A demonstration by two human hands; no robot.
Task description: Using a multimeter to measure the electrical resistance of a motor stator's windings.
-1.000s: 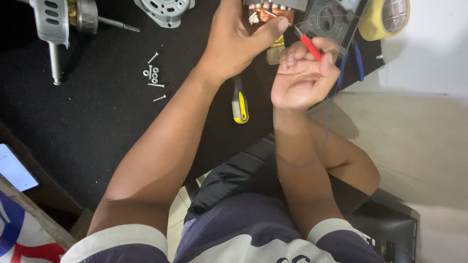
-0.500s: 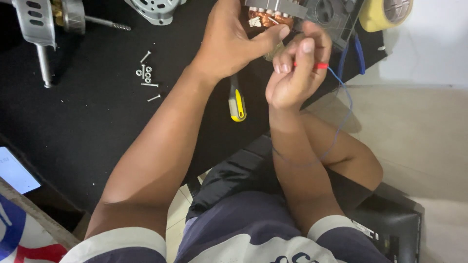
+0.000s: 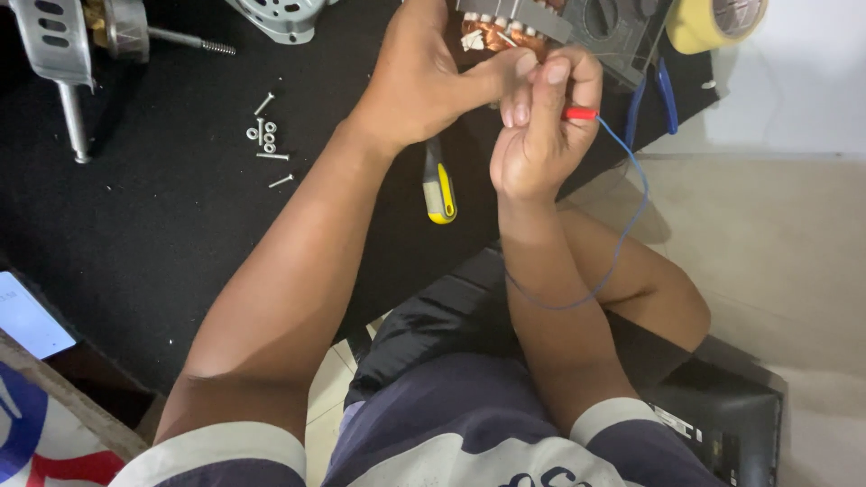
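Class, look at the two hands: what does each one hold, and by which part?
The right hand pinches a blue wire at its red-sleeved end. The left hand grips the motor stator at its copper windings.

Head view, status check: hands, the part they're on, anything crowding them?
Left hand gripping copper-wound stator. Right hand pinching red-tipped blue wire beside it. Yellow-handled screwdriver lies under the wrists; loose screws off to the side.

Home repair spot, tiled floor [image 3: 794, 261], black mat [image 3: 135, 234], loose screws [image 3: 267, 142], motor parts [image 3: 280, 16], screwdriver [image 3: 440, 188]
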